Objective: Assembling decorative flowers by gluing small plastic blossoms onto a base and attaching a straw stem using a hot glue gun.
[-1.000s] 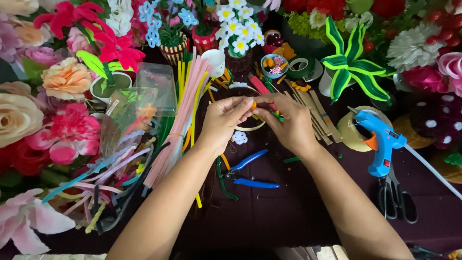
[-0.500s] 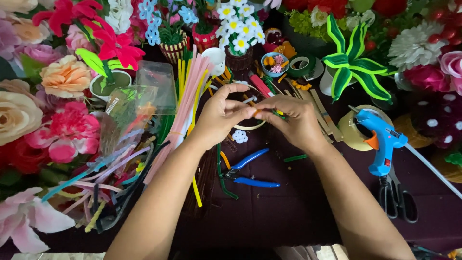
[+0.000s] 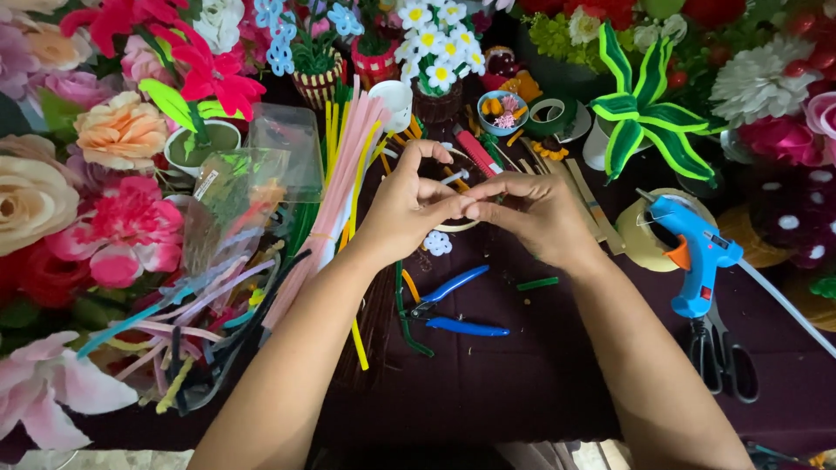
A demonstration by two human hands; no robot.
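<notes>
head view: both hands (image 3: 466, 209) meet fingertip to fingertip, pinching something too small to tell above blue-handled pliers (image 3: 457, 305).

Table (image 3: 522, 383) under a dark maroon cloth. Middle: blue-handled pliers (image 3: 457, 305), short green stem piece (image 3: 537, 284) just right of them, small white crocheted flower (image 3: 437, 243) just beyond. Left of middle: bundle of pink and yellow pipe cleaners (image 3: 344, 187) running toward the far edge; loose mixed ones (image 3: 174, 339) nearer the left edge. Right side: blue glue gun (image 3: 692, 252) beside a tape roll (image 3: 640, 239), black scissors (image 3: 723, 352) nearer the front edge. Far edge: small potted craft flowers (image 3: 431, 52).
</notes>
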